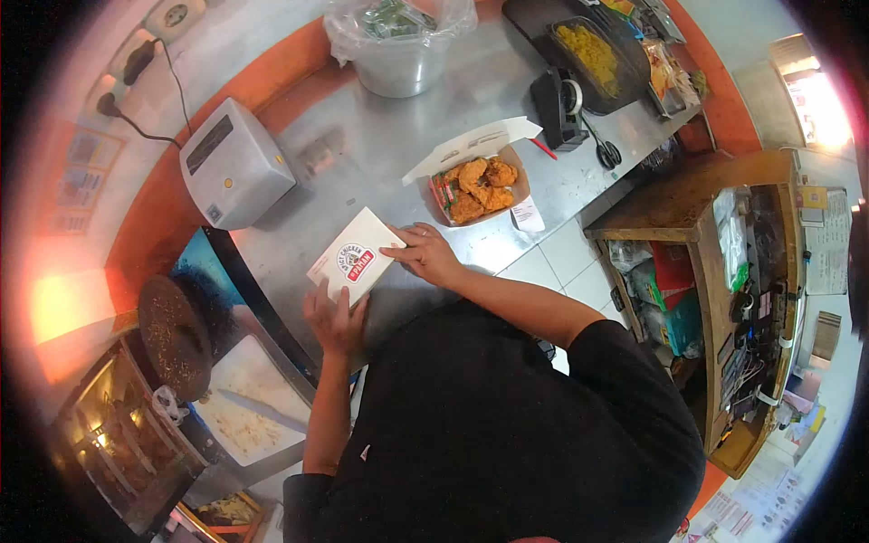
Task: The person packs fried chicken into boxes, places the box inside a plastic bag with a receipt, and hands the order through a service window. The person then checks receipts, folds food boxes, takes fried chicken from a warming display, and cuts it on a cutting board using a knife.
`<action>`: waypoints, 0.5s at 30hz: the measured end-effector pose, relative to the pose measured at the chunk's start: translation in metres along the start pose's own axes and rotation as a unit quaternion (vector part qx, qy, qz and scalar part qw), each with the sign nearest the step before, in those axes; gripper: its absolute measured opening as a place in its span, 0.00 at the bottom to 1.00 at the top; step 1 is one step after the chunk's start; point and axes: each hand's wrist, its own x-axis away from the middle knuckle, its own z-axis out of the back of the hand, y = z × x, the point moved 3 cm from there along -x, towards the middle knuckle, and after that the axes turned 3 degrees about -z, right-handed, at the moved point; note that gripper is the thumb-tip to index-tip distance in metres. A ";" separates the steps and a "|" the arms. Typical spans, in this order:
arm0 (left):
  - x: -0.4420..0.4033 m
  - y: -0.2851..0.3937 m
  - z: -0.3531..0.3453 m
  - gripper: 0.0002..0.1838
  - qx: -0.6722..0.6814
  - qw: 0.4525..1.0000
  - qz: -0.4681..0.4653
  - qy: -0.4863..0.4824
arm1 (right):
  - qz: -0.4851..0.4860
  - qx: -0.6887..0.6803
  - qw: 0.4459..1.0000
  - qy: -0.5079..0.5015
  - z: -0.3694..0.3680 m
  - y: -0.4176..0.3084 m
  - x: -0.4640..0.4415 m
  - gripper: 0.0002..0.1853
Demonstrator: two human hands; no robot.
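A white cardboard food box point(337, 257) with a printed chicken logo and red label is held between both hands, just over the steel counter. My left hand point(335, 319) grips its lower left edge, fingers on the printed face. On the right edge, my right hand point(429, 257) has its fingertips pressed on the card; a ring shows on one finger. The underside of this box is hidden. Beyond my right hand stands an open box point(519, 179) with its lid raised. Several pieces of fried chicken point(472, 186) and a red-green packet point(443, 193) lie inside it.
The steel counter point(380, 136) carries a grey-white printer-like machine point(237, 165), a plastic-lined pot point(400, 68), a black tape dispenser point(556, 110), scissors point(607, 154) and a tray of yellow food point(588, 56). At lower left, a knife point(261, 409) lies on a white cutting board point(243, 441). Wooden shelves point(656, 204) stand right.
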 end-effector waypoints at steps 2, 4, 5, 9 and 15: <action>-0.038 0.003 -0.004 0.37 0.032 0.997 0.022 -0.061 | -0.007 0.009 1.000 0.005 0.000 -0.003 0.001 0.23; -0.065 0.010 -0.005 0.42 0.063 0.990 0.042 -0.119 | -0.012 0.018 1.000 0.012 -0.001 -0.003 0.000 0.23; -0.074 0.014 -0.006 0.43 0.025 0.987 0.054 -0.146 | -0.024 -0.010 0.999 0.020 -0.001 -0.002 -0.001 0.21; -0.089 0.020 -0.002 0.43 -0.025 0.978 0.060 -0.196 | -0.178 -0.244 0.953 0.017 0.018 0.006 0.005 0.17; -0.092 0.013 -0.012 0.42 0.022 0.983 0.060 -0.173 | -0.390 -0.006 0.832 0.395 0.217 0.096 0.024 0.11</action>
